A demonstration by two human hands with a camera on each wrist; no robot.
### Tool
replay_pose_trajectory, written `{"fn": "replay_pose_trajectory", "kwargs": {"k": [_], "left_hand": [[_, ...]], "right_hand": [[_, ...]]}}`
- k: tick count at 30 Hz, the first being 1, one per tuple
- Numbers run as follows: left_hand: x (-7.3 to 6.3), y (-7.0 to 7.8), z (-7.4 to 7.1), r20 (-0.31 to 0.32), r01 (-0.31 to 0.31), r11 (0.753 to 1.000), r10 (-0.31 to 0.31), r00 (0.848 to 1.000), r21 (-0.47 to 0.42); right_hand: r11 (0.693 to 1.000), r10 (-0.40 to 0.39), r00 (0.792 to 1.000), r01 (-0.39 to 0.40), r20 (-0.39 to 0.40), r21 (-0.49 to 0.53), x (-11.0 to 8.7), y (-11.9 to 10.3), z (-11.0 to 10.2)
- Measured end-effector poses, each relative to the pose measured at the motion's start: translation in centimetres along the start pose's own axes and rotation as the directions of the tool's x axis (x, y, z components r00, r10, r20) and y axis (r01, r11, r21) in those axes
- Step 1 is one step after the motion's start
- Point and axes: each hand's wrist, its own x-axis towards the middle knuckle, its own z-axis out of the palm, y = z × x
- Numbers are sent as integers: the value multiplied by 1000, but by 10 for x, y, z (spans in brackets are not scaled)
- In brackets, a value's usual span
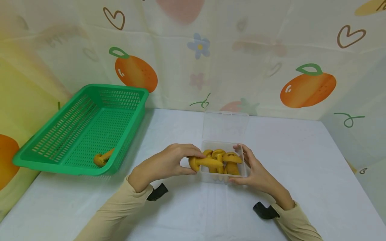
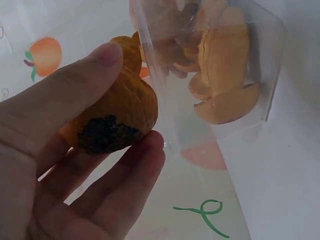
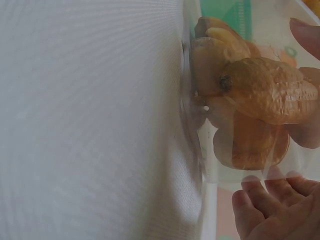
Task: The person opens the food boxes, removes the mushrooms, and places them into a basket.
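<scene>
Between thumb and fingers, my left hand [image 1: 172, 163] pinches a yellow-brown mushroom [image 1: 210, 163]. Its stem points right, over the left part of a clear plastic box [image 1: 208, 179]. In the left wrist view, a dark patch marks the rounded end of the held mushroom [image 2: 135, 107]. Several similar mushrooms [image 1: 232, 163] are inside the box, some partly hidden behind the held one. My right hand [image 1: 256, 172] grips the right side of the box, thumb at the near side and fingers at the far corner. Through the clear wall, the right wrist view shows mushrooms [image 3: 272, 90] pressed close together.
The box's transparent lid [image 1: 225, 126] lies open behind it. A green slotted basket [image 1: 138, 115] stands at the left, with a mushroom [image 1: 102, 158] near its front right corner. White cloth covers the table [image 1: 286, 147], and a fruit-patterned curtain [image 1: 241, 50] hangs behind.
</scene>
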Motion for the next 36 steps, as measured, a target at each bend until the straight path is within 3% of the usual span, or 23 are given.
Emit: {"fn": "replay_pose_trajectory", "kwargs": {"k": [7,18,27,36], "left_hand": [[-9,-5,-2,-106,-4,1000,3,994,-6],[-31,-11,-13,-249,26,1000,-26,968,-3],[-51,-26,-15,-382,-12,999,31,924,52],[-70,-33,-21,-444,102,994,-70,893,50]], "right_hand": [[1000,-12,1000,12,5,-8,0,1,0],[1000,-1,1000,1,2,22,0,2,0],[1000,-1,1000,1,3,19,1,1,0],[1000,8,1000,-8,3,22,0,1,1]]}}
